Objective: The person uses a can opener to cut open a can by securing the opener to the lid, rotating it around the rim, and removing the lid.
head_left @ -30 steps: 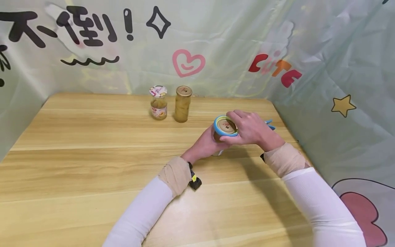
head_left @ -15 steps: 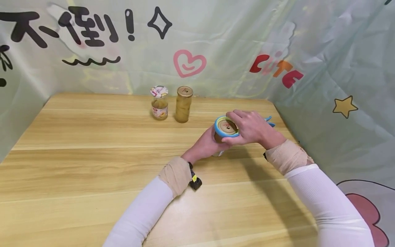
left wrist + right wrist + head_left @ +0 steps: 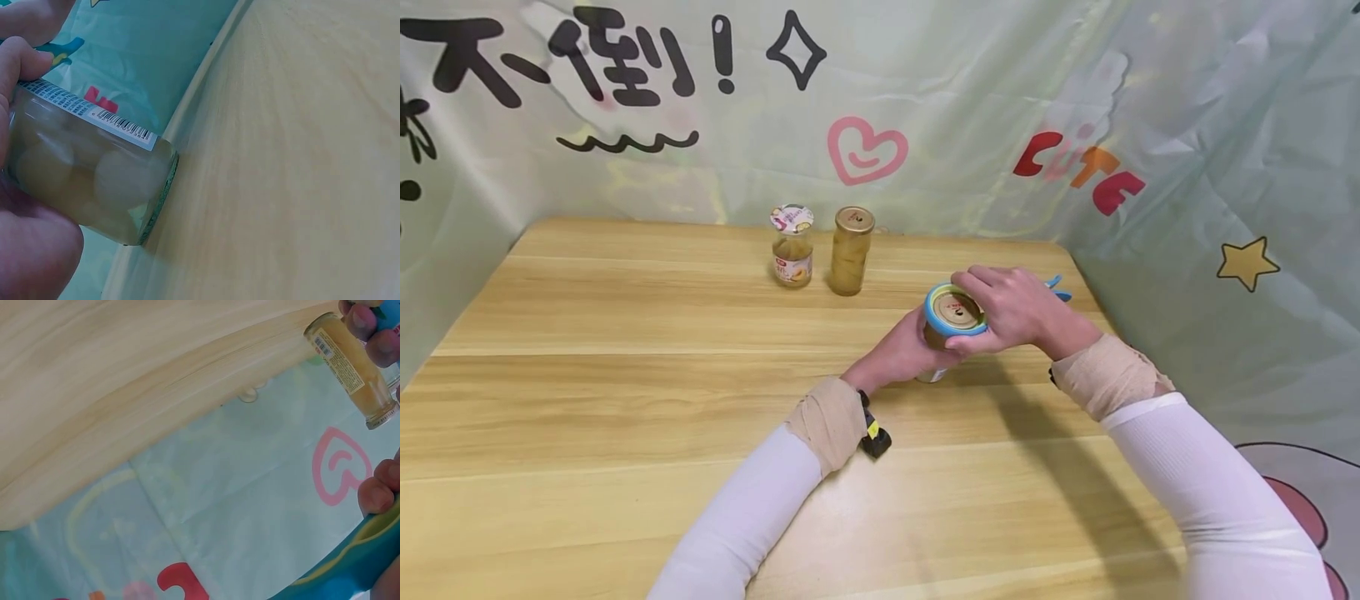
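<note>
A glass jar (image 3: 94,169) of pale round fruit pieces, with a barcode label, stands on the table at centre right. My left hand (image 3: 904,354) grips its body, fingers wrapped round the glass. Around the jar's gold lid (image 3: 957,309) sits a blue and green jar opener (image 3: 934,317). My right hand (image 3: 1018,307) grips the opener over the lid's right side, and its blue handle ends (image 3: 1060,295) poke out behind that hand. In the right wrist view, fingertips (image 3: 377,495) of my right hand lie on the opener.
Towards the back of the wooden table (image 3: 625,400) stand two more jars: a labelled one with a patterned lid (image 3: 792,250) and a taller gold-lidded jar (image 3: 851,254) of yellow fruit. A printed cloth (image 3: 955,108) hangs along the back and right edges.
The head view has shifted slightly. My right forearm has swung a little outward to the right, with the opener still round the lid. My left hand keeps its grip on the jar.
</note>
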Motion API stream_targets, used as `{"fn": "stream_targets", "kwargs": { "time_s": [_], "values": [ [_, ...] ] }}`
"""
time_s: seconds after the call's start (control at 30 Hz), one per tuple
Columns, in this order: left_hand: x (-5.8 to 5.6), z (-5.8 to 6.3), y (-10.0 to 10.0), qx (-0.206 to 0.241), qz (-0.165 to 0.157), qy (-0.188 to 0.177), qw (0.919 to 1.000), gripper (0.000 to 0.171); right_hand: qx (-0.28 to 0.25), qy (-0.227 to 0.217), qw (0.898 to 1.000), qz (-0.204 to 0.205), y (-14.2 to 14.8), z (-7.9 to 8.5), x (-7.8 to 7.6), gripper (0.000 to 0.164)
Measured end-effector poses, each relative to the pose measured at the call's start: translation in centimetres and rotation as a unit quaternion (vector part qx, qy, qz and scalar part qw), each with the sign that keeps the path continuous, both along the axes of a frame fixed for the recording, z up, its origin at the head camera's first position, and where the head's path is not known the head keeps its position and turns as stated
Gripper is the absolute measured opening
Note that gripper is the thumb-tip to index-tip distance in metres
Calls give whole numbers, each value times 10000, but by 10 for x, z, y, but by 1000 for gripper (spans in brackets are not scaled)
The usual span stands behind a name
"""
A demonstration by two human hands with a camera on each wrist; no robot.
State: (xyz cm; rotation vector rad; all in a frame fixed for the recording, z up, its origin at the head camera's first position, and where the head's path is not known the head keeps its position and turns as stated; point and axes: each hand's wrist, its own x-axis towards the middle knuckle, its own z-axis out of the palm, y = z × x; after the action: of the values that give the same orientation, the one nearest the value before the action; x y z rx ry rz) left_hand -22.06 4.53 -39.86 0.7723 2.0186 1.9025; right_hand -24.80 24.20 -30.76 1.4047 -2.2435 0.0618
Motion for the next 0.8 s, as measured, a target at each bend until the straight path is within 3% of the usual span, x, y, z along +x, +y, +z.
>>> {"fn": "stream_targets", "kwargs": {
  "time_s": [0.8],
  "values": [
    [0, 1, 0, 54, -91, 104, 9999, 72, 385, -6, 9989, 251, 0, 14, -4, 94]
  ]
}}
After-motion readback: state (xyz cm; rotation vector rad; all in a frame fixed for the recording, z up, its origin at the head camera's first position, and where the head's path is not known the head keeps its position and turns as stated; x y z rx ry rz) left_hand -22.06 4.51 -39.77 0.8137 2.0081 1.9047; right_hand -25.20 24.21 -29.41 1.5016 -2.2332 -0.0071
